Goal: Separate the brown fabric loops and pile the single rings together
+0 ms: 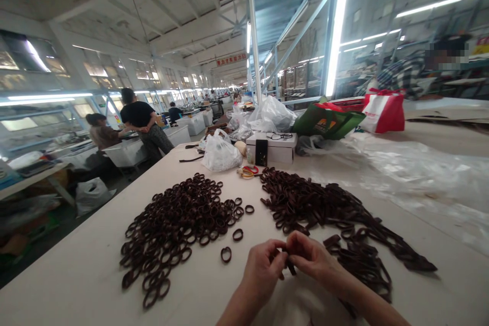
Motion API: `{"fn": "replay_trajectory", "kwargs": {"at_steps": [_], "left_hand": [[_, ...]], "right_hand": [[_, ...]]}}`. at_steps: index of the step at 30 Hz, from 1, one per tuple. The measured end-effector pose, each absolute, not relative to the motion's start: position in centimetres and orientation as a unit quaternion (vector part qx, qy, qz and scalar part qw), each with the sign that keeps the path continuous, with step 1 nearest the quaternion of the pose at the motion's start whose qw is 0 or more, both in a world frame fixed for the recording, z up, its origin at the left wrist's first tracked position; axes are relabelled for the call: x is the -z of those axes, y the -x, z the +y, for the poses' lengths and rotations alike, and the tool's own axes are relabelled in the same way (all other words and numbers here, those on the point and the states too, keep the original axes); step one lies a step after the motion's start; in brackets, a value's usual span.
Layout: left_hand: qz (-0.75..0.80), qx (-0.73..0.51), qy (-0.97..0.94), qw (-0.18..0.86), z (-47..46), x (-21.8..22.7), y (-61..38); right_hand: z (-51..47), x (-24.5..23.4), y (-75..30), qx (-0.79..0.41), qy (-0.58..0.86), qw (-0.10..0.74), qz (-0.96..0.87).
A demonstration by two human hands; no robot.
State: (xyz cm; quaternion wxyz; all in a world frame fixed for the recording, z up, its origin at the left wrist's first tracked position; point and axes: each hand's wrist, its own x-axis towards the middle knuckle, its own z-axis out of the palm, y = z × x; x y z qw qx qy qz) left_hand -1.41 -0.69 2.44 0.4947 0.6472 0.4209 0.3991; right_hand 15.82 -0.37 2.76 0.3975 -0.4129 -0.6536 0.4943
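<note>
My left hand [266, 264] and my right hand [311, 257] meet above the table, fingers pinched on one small dark brown strap loop [291, 268]. Part of the loop is hidden by my fingers. Left of my hands spreads a heap of round dark brown loops [179, 214], with a few single loops [225, 254] lying apart near my left hand. To the right lies a long pile of flatter dark brown strap pieces [305, 193]. A smaller pile of the same pieces [362, 265] sits beside my right forearm.
Scissors [249, 172] with orange and yellow handles lie beyond the piles. Behind them are a white plastic bag [221, 152], a white box [280, 146] with glasses on top, a green bag [326, 121] and a red-white bag [384, 110]. Clear plastic sheeting [424, 163] covers the right side. Several people work farther off.
</note>
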Motion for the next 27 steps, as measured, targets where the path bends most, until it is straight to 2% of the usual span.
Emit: {"fn": "replay_trajectory", "kwargs": {"at_steps": [7,13,17,22,27], "left_hand": [[0.432,-0.375,-0.595,0.565,-0.4,-2.8,1.6],[0.428,-0.422,-0.559,0.571,-0.5,-2.9,1.5],[0.429,-0.447,-0.544,0.566,-0.4,-2.9,1.3],[0.432,-0.432,-0.553,0.567,-0.8,-2.3,0.8],[0.418,-0.393,-0.566,0.592,-0.9,-1.5,0.4]], "right_hand": [[-0.5,-3.1,-15.7,-0.536,0.396,0.398,-0.631],[-0.5,-3.2,-15.7,-0.507,0.42,0.406,-0.634],[-0.8,-3.8,-15.8,-0.463,0.443,0.36,-0.678],[-0.7,-3.9,-15.7,-0.402,0.485,0.348,-0.694],[-0.6,-3.6,-15.5,-0.41,0.47,0.352,-0.697]]}}
